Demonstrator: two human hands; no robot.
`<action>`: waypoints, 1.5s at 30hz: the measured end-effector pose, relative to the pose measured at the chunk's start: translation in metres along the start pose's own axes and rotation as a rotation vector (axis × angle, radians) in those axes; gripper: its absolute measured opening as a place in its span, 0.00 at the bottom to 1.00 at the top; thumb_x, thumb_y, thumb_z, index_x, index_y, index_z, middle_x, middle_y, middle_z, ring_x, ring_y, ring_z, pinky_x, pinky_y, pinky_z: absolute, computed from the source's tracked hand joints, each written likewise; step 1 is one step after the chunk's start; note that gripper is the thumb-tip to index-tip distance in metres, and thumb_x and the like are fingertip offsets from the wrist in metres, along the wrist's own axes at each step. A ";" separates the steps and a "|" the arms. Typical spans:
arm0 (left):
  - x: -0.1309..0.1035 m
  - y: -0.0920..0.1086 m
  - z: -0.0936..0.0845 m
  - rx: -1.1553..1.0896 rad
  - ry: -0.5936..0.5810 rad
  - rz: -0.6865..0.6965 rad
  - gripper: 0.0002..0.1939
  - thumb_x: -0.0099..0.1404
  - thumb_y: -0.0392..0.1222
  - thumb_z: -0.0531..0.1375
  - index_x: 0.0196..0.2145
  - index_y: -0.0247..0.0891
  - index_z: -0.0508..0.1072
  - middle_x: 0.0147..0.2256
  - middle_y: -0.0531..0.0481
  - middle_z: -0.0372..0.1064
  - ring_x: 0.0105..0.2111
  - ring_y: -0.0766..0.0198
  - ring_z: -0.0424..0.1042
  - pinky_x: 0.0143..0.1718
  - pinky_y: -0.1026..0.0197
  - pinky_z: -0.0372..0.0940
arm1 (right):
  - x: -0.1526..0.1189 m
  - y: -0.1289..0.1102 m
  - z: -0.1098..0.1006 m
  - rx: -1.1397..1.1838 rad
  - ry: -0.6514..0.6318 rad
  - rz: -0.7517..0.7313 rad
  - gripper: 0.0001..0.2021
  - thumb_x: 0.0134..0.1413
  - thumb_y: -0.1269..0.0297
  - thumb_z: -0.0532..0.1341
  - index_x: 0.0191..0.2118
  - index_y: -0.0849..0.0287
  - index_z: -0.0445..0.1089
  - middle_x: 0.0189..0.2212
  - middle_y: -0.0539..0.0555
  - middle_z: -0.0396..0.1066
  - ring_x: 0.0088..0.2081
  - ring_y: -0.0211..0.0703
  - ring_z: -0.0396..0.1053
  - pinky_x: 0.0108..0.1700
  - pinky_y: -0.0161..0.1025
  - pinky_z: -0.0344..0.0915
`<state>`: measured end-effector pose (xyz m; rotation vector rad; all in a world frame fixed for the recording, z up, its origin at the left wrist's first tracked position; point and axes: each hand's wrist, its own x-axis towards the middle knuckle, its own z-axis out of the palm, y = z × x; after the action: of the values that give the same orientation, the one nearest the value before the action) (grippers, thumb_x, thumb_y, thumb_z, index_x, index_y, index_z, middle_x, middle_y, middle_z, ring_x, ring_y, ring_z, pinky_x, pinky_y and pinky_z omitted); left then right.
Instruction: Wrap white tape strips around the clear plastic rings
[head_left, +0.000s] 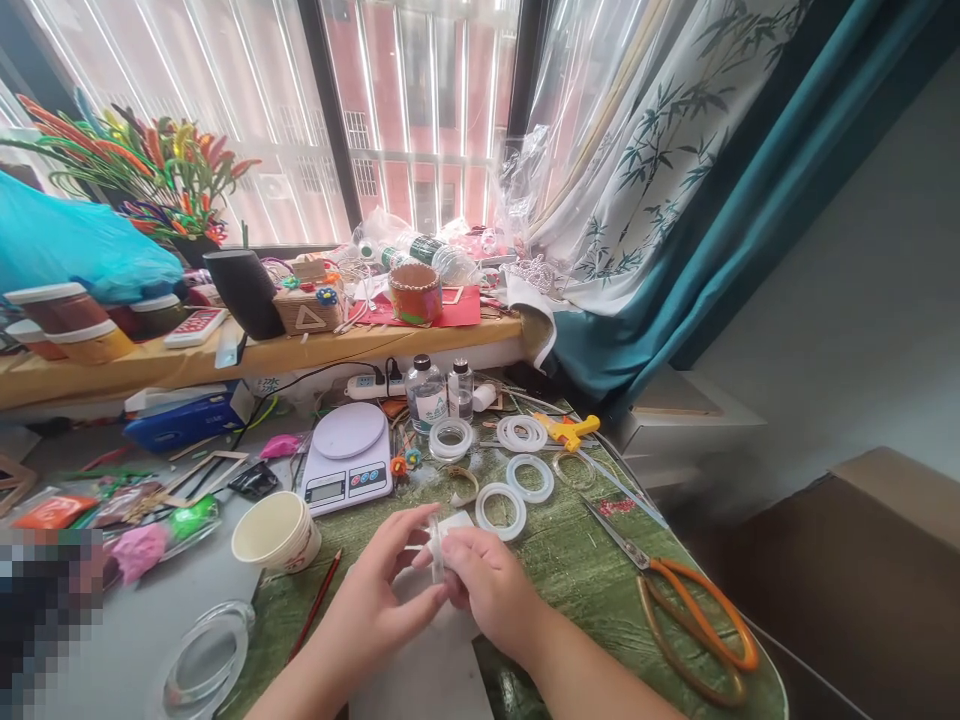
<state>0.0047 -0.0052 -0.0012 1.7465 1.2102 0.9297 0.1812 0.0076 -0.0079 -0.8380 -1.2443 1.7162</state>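
Observation:
Both hands meet over a grey sheet (420, 655) near the front of the green table. A clear ring (437, 550), seen nearly edge-on, stands between them. My left hand (386, 585) holds its left side, with the thumb below and the fingers above. On the other side, my right hand (487, 580) pinches the ring with thumb and curled fingers. Just behind the hands lie a white ring mould (501, 488), a bluish ring mould (530, 456) and a small tan curved band (474, 480). A reddish pencil (319, 600) rests left of my left hand.
Large orange-handled scissors (694, 620) lie at the right. Further back are a kitchen scale (349, 440), bottles (426, 385), a yellow glue gun (570, 432) and more rings (451, 427). Paper cups (281, 540) and clear rings (206, 655) stand left, below a cluttered windowsill (337, 350).

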 end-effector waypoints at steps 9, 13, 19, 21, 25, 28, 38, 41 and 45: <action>0.006 0.003 -0.002 0.109 0.089 -0.111 0.28 0.64 0.45 0.64 0.62 0.45 0.68 0.52 0.42 0.73 0.45 0.54 0.76 0.47 0.51 0.73 | 0.003 0.006 -0.002 -0.159 0.068 -0.074 0.27 0.67 0.42 0.53 0.41 0.60 0.79 0.20 0.45 0.54 0.24 0.38 0.51 0.29 0.37 0.51; 0.005 0.002 -0.001 0.101 0.051 -0.094 0.28 0.64 0.45 0.65 0.62 0.46 0.68 0.53 0.43 0.72 0.45 0.54 0.76 0.45 0.53 0.74 | 0.004 0.006 -0.002 -0.195 0.122 -0.075 0.26 0.67 0.42 0.54 0.37 0.60 0.79 0.20 0.46 0.54 0.24 0.38 0.51 0.29 0.37 0.52; 0.003 0.003 -0.002 0.136 0.076 -0.087 0.30 0.66 0.48 0.64 0.65 0.49 0.66 0.55 0.41 0.71 0.45 0.53 0.76 0.44 0.52 0.75 | 0.003 0.007 -0.002 -0.109 0.088 -0.026 0.25 0.67 0.43 0.55 0.38 0.61 0.77 0.20 0.45 0.55 0.23 0.37 0.51 0.27 0.36 0.50; 0.002 0.004 -0.002 0.149 0.069 -0.070 0.30 0.66 0.49 0.65 0.64 0.50 0.67 0.56 0.41 0.70 0.46 0.52 0.76 0.45 0.51 0.75 | 0.003 0.006 -0.002 -0.116 0.106 -0.041 0.25 0.67 0.44 0.54 0.37 0.61 0.77 0.20 0.45 0.54 0.23 0.37 0.51 0.27 0.36 0.51; 0.002 0.004 0.000 0.095 0.088 -0.081 0.30 0.66 0.50 0.64 0.64 0.49 0.68 0.53 0.42 0.73 0.45 0.52 0.76 0.45 0.51 0.74 | 0.002 0.000 0.000 -0.229 0.090 -0.120 0.23 0.69 0.47 0.53 0.39 0.60 0.78 0.21 0.48 0.60 0.27 0.41 0.60 0.33 0.38 0.58; 0.001 0.002 0.001 0.031 0.083 -0.125 0.30 0.65 0.53 0.66 0.63 0.48 0.70 0.51 0.42 0.75 0.42 0.53 0.77 0.46 0.51 0.74 | 0.001 -0.007 0.001 -0.311 0.092 -0.181 0.24 0.71 0.50 0.51 0.39 0.59 0.79 0.26 0.52 0.68 0.32 0.45 0.67 0.38 0.40 0.62; 0.012 0.012 -0.014 -0.975 0.200 -0.419 0.32 0.66 0.56 0.64 0.64 0.46 0.65 0.49 0.40 0.78 0.40 0.54 0.81 0.39 0.58 0.74 | 0.004 -0.001 -0.007 -0.149 0.252 -0.124 0.18 0.66 0.48 0.56 0.43 0.58 0.75 0.24 0.48 0.63 0.25 0.38 0.59 0.29 0.36 0.58; 0.012 0.018 -0.016 -1.167 0.211 -0.473 0.27 0.70 0.53 0.59 0.63 0.44 0.65 0.44 0.40 0.80 0.32 0.59 0.80 0.34 0.60 0.74 | 0.012 0.002 -0.008 0.240 0.377 -0.007 0.19 0.59 0.47 0.63 0.47 0.57 0.72 0.25 0.45 0.63 0.21 0.34 0.56 0.24 0.32 0.55; 0.012 0.016 -0.017 -1.148 0.279 -0.565 0.20 0.73 0.50 0.55 0.56 0.38 0.72 0.39 0.39 0.81 0.24 0.63 0.77 0.27 0.63 0.72 | 0.017 -0.004 -0.009 0.441 0.489 -0.003 0.25 0.50 0.49 0.71 0.48 0.59 0.73 0.29 0.49 0.71 0.26 0.36 0.65 0.30 0.35 0.66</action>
<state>-0.0008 0.0063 0.0218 0.3550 0.9209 1.1745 0.1825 0.0274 -0.0078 -0.9066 -0.5155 1.5695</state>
